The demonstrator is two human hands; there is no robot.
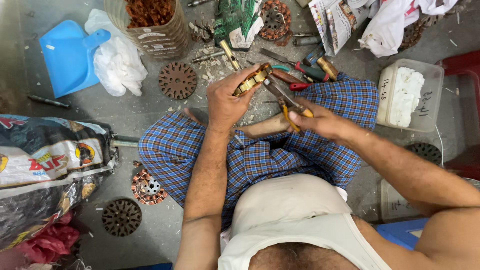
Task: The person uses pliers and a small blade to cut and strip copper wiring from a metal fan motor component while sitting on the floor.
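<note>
At nine o'clock on the grey floor [150, 107] lies a printed sack [47, 165], with a blue dustpan [67, 57] at ten o'clock and a white plastic bag [117, 62] just beside it. A round slotted metal disc [177, 80] rests near eleven o'clock, below a container of copper wire scraps [150, 22]. Just above centre, the left hand [227, 102] is closed around a ring-shaped motor stator [252, 81], whose brass-coloured edge juts out at one o'clock from the fingers. The right hand [320, 121] is clamped on the handles of pliers [280, 95], whose nose reaches toward ten o'clock and meets the stator's rim. Loose hand tools [305, 67] lie just beyond at twelve o'clock, and a clear plastic box [410, 95] sits at three o'clock.
</note>
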